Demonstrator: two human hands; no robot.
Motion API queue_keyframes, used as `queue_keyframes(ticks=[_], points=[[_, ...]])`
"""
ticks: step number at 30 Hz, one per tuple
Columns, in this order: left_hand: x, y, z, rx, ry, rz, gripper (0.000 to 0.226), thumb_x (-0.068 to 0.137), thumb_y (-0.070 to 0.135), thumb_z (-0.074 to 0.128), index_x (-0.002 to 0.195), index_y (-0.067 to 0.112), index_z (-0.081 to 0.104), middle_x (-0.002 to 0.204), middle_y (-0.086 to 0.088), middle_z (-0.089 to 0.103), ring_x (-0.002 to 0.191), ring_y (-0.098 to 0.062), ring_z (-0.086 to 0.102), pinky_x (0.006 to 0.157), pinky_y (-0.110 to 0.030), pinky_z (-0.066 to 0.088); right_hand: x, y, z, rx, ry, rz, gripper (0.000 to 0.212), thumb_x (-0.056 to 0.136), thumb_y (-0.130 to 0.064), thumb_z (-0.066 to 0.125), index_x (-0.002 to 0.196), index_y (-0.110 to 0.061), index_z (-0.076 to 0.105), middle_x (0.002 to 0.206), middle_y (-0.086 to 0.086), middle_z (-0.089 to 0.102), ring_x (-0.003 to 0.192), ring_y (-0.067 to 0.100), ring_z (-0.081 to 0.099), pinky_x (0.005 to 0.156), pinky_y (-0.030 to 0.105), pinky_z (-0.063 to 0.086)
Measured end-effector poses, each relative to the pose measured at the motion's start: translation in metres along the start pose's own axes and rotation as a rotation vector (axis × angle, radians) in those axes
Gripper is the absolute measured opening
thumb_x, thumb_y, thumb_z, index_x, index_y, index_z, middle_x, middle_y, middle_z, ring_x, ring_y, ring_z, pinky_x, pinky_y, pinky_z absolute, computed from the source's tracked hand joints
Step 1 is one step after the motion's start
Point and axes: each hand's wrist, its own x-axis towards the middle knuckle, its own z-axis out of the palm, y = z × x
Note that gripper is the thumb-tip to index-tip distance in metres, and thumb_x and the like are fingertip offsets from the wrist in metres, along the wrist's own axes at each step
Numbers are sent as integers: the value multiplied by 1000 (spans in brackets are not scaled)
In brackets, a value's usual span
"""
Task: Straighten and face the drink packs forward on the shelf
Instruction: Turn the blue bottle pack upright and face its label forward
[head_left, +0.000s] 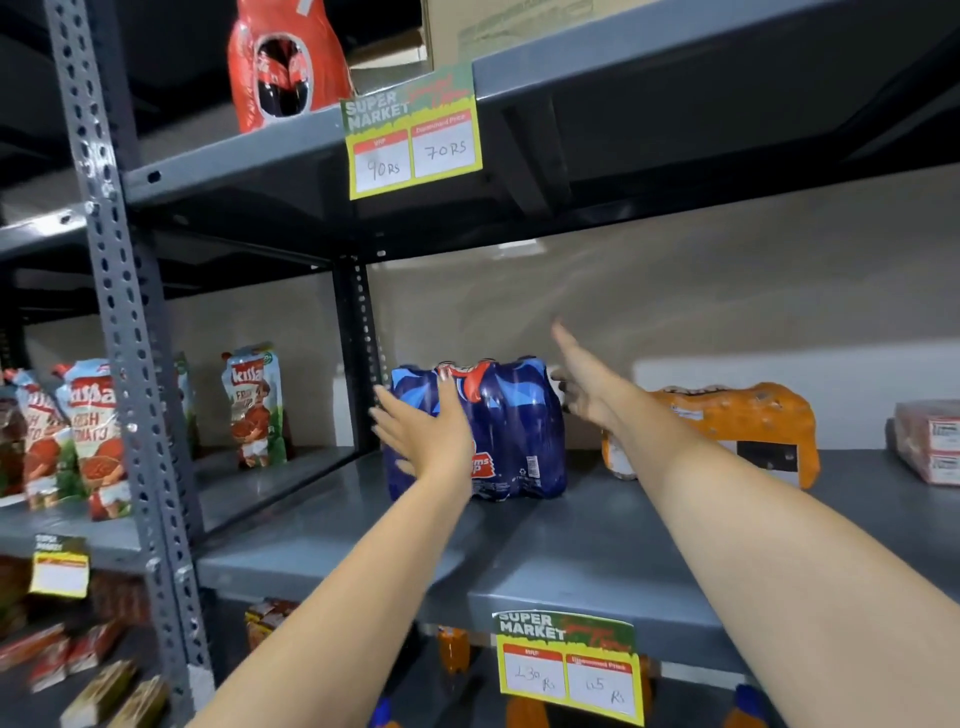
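I'm reading the upper price tag (413, 136) clipped to the top shelf edge: "SUPER MARKET", "MRP" over handwritten "90 RS", and "70 RS" under a blurred heading. The lower price tag (567, 665) on the middle shelf edge is showing "SUPER MARKET" and "MRP" again; its handwritten figures look like "30 Rs" and "45 Rs", but I can't be sure. The tomato ketchup pouches (93, 436) at left are showing "kissan" and "FRESH TOMATO". Print on the blue drink pack (511, 426) is too blurred.
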Motion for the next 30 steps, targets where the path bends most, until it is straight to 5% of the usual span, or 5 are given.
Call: queue_keyframes(ticks=[6,11,18,23,30], points=[[3,-27,19,177,-43,30,63,101,41,37,156,23,11,165,-2,-12,151,-24,-13,120,-52,7,8,19,16,21,28,37,40,99,-48,39,86,-19,63,89,6,68,77,20,62,64,29,49],[46,-30,9,70,-268,-45,62,91,45,52,149,27,38,161,-4,24,149,-29,21,120,-48,20,0,24,14,-207,3,-72,62,90,-65,40,135,-22,48,131,0,55,107,18,57,74,29,41],[51,-20,-16,-307,-642,-247,42,102,33,36,83,10,66,61,-3,74,61,-16,71,68,-32,47,-18,19,32,-468,-70,-132,62,88,-73,39,124,-23,46,119,-2,58,92,16,56,79,37,44],[60,-18,-30,-539,-618,-215,66,85,68,44,118,17,71,114,-7,73,99,-21,72,88,-40,54,8,8,30,-380,20,-93,104,68,-93,24,151,-32,29,146,4,46,116,28,51,91,47,44],[57,-26,-31,-352,-820,-90,78,65,44,76,131,7,56,115,-18,70,98,-28,68,92,-42,55,63,21,49,-157,-45,-9,62,95,-65,33,131,-21,58,131,9,62,124,29,52,110,50,37]])
